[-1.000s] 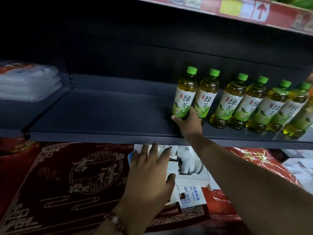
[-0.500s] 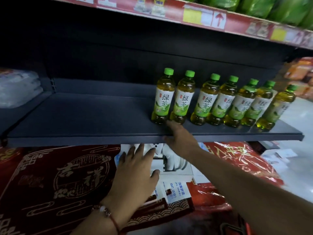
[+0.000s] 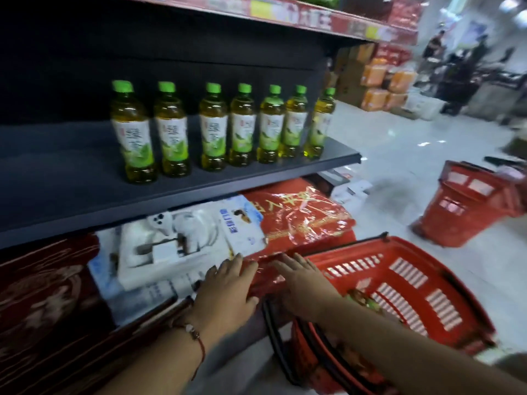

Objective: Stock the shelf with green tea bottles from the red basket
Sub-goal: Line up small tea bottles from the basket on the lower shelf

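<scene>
Both hands (image 3: 228,289) flat, empty.

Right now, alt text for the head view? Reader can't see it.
Seven green tea bottles stand in a row on a dark shelf. Below, the left hand and right hand lie open and empty on a red package, beside a red basket on the floor.
</scene>
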